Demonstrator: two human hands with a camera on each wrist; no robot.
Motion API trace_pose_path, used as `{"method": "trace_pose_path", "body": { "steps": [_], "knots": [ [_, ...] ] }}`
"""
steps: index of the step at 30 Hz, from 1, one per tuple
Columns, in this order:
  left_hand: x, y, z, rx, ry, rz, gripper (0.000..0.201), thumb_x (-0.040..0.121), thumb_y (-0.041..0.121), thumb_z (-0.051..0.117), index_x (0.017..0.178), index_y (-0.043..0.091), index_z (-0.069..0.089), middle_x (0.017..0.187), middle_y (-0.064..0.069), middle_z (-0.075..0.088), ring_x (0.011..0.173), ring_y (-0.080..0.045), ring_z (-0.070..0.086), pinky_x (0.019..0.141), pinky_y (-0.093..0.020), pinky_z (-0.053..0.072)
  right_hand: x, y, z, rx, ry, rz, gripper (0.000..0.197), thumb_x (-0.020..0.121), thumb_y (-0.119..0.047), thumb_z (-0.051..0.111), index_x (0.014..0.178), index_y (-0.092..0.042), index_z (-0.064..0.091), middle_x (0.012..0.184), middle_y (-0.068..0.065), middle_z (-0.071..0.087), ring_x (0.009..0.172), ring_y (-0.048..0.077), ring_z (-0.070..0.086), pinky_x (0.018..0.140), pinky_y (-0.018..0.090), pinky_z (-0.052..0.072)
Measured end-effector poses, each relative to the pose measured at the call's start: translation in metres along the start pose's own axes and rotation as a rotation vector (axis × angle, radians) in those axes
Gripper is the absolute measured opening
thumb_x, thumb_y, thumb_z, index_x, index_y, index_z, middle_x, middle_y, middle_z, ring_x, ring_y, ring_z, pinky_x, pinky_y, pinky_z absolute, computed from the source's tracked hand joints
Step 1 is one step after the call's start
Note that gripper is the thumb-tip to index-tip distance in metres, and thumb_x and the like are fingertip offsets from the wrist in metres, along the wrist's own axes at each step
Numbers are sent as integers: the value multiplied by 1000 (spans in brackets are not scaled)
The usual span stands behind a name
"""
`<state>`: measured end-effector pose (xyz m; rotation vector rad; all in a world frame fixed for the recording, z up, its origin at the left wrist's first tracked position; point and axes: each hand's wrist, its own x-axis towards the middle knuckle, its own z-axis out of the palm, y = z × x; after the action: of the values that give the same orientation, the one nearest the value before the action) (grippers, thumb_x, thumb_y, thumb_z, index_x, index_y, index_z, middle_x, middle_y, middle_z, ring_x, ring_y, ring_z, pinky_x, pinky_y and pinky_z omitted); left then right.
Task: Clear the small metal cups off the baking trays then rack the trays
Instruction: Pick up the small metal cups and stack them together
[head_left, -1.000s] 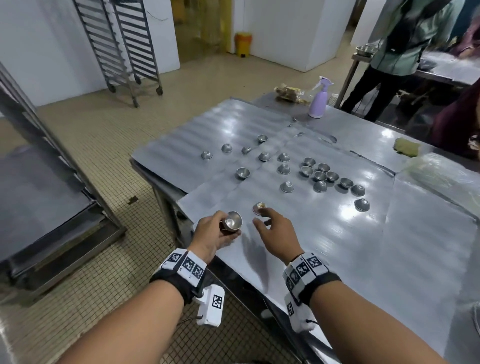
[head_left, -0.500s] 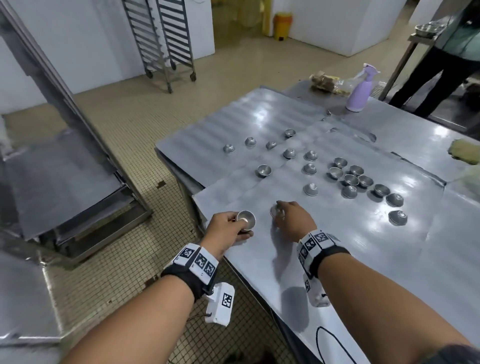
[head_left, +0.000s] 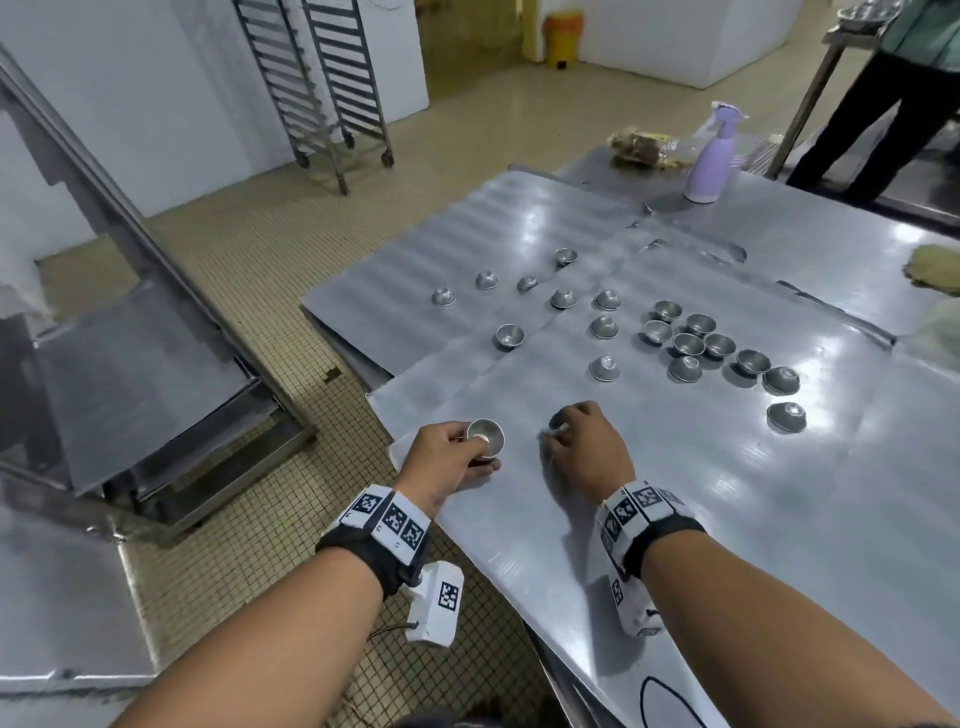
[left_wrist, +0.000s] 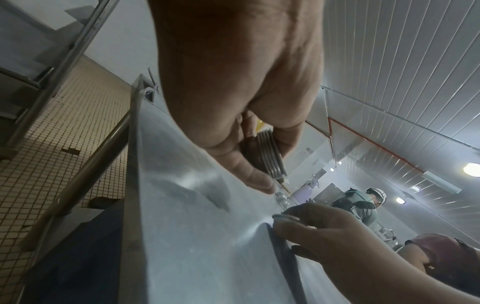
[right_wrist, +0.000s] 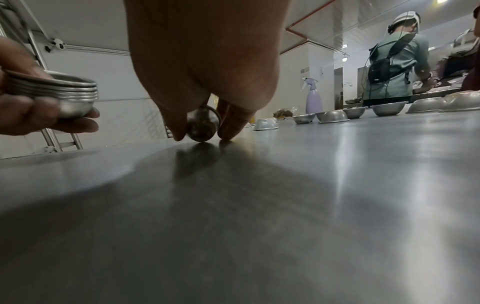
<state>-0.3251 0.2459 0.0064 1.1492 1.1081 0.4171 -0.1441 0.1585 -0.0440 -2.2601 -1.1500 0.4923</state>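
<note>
My left hand (head_left: 452, 457) grips a nested stack of small metal cups (head_left: 485, 437) over the near left corner of the baking tray (head_left: 701, 519); the stack's rims show edge-on (left_wrist: 270, 156) and from the side (right_wrist: 64, 92). My right hand (head_left: 582, 447) pinches a single cup (right_wrist: 202, 123) between thumb and fingers, tipped on its side just above the tray. Several more cups lie scattered farther out, some upside down (head_left: 605, 369), some upright in a cluster (head_left: 688, 343).
A second tray (head_left: 415, 249) overlaps at the far left. A purple spray bottle (head_left: 711, 156) and a bag of food (head_left: 641, 148) stand at the table's far end. A tray rack (head_left: 130, 312) is on my left, a wheeled rack (head_left: 317, 78) by the wall. A person (head_left: 883, 78) works at the far right.
My right hand has closed round the single cup and tipped it up off the tray. The head view swung left and nearer. The left hand kept its stack.
</note>
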Motion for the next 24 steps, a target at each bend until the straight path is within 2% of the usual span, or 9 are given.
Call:
{"method": "trace_pose_path", "body": {
  "steps": [3,7,10,13,16,20,24],
  "knots": [
    [-3,-2,5,-1,-3,-4,10,93,2,62,99,7,69,94,-19,73,85,-30,76,87,-46,60,-7,3,-3,17,-1,4,25,85,-25,64,109,-18,66,117,3,56,102,28,61,84,31,45],
    [-4,-5,9,-6,-4,-12,10,93,1,62,99,5,69,96,-22,72,86,-31,76,88,-46,60,-14,6,-8,12,-18,20,45,84,-29,65,127,-20,58,125,5,57,109,29,59,91,33,45],
    [-2,-5,11,-2,-6,-11,11,93,0,61,101,3,69,95,-21,72,83,-29,76,84,-42,61,-16,10,-10,-29,-30,31,55,87,-31,64,138,-17,53,130,7,56,116,29,57,97,34,44],
    [3,2,13,4,-5,6,11,93,-1,60,95,5,69,90,-18,72,80,-27,75,82,-40,61,-18,11,-11,-84,-11,67,46,86,-35,62,127,-15,60,119,6,55,109,29,58,89,34,46],
    [13,7,13,12,-20,11,13,92,0,61,100,3,70,90,-17,72,80,-26,75,80,-37,61,-17,11,-15,-78,-2,107,38,84,-37,62,116,-17,64,111,5,56,105,29,58,84,34,45],
    [29,14,16,-11,-72,-9,15,89,2,64,102,2,72,92,-19,72,80,-27,75,83,-40,62,-7,1,-21,51,51,76,49,84,-40,72,127,-17,62,116,8,69,109,29,62,87,34,48],
    [40,24,14,-60,-149,-26,18,82,2,63,97,-2,74,94,-23,73,88,-30,74,86,-42,60,-3,-28,-20,240,156,5,58,83,-46,76,133,-20,60,119,0,71,110,17,64,95,34,49]
  ]
}}
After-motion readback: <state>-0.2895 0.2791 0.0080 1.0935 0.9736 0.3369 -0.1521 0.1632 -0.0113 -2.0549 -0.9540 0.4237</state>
